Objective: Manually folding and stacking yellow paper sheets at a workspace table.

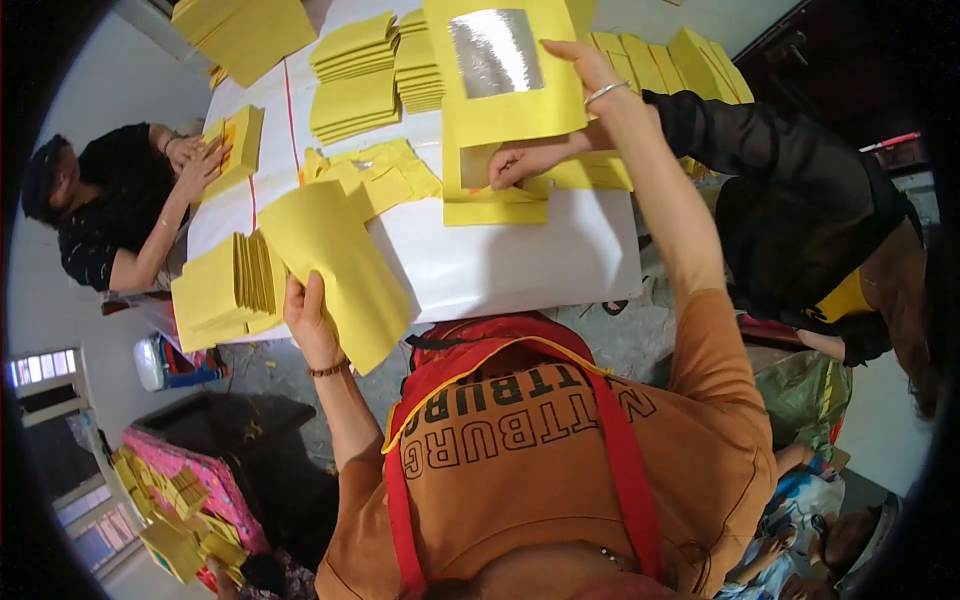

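Observation:
My left hand (312, 318) is closed on the edge of a yellow paper piece (335, 270), flat and folded like a bag or envelope, held tilted over the table's near edge. Raised at the far right, my right hand (583, 68) pinches the side of a larger yellow paper sheet (560, 110) that bears a shiny silver panel (494, 52). Below that sheet, a co-worker's hand (520, 165) in a black sleeve rests on another yellow paper piece (495, 212). My right forearm partly covers that co-worker's arm.
Stacks of yellow paper pieces (352, 105) stand on the white-covered table (450, 270), with more (225, 290) at its left. Across the left side, another person's hands (200, 165) press a yellow stack. Other people and a pink cloth (195, 460) with yellow pieces appear behind.

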### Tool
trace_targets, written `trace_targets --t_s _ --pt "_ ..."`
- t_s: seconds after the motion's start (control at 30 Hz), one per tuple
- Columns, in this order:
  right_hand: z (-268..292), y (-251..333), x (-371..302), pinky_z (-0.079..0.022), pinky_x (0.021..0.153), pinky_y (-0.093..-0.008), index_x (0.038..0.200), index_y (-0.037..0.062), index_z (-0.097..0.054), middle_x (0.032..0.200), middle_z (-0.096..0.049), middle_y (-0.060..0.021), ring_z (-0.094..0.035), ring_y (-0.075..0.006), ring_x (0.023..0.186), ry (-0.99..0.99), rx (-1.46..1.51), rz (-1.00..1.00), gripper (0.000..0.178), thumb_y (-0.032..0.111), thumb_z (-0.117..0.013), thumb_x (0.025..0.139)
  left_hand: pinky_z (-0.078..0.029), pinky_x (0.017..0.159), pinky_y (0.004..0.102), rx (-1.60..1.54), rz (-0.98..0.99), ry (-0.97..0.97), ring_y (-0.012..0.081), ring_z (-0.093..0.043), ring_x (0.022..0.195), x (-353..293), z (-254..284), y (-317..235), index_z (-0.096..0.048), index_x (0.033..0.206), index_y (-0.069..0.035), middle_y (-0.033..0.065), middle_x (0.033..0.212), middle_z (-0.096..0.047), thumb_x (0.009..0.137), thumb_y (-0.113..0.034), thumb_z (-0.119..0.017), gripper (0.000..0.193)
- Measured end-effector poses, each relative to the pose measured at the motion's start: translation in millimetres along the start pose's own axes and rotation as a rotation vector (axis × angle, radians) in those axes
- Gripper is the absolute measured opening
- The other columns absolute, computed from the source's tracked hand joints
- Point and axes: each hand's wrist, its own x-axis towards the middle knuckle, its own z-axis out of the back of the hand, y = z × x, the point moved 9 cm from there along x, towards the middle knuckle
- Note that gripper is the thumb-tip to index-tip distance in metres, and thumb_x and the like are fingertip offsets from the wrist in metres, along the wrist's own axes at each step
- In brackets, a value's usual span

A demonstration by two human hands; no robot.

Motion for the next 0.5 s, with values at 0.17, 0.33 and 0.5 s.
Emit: trace_targets --t_s 0.17,0.33,0.5 --pt "100.4 66.9 38.6 -0.050 0.066 -0.0395 0.096 -0.0014 -0.053 0.088 -0.059 -0.0121 -0.059 -0.0226 0.073 -0.309 -0.450 0.146 0.027 0.019 -0.054 0.078 -0.042 0.078 0.0256 -0.113 0.025 -0.019 0.0137 -0.052 0.090 3.5 5.0 4.9 -0.047 0.108 0.001 0.0075 0.104 -0.054 0.085 -0.007 -0.049 0.024" --pt "215.3 56.6 62.9 -0.042 0.052 -0.0343 0.074 0.0001 -0.052 0.069 -0.050 -0.0104 -0.048 -0.0209 0.057 -0.598 -0.827 -0.004 0.018 0.016 -0.058 0.072 -0.043 0.077 0.0254 -0.104 -0.003 -0.044 0.0133 -0.053 0.089 12.6 11.4 2.8 -0.048 0.106 0.001 0.0073 0.102 -0.055 0.085 -0.008 -0.049 0.023" --pt "230.1 28.6 79.7 -0.030 0.048 -0.0332 0.068 -0.0002 -0.046 0.067 -0.044 -0.0117 -0.036 -0.0190 0.051 -0.625 -1.140 -0.465 0.017 0.010 -0.059 0.069 -0.043 0.076 0.0254 -0.100 0.006 -0.065 0.0131 -0.053 0.087 15.8 15.7 -2.2 -0.048 0.104 0.001 0.0076 0.101 -0.055 0.085 -0.008 -0.049 0.021"
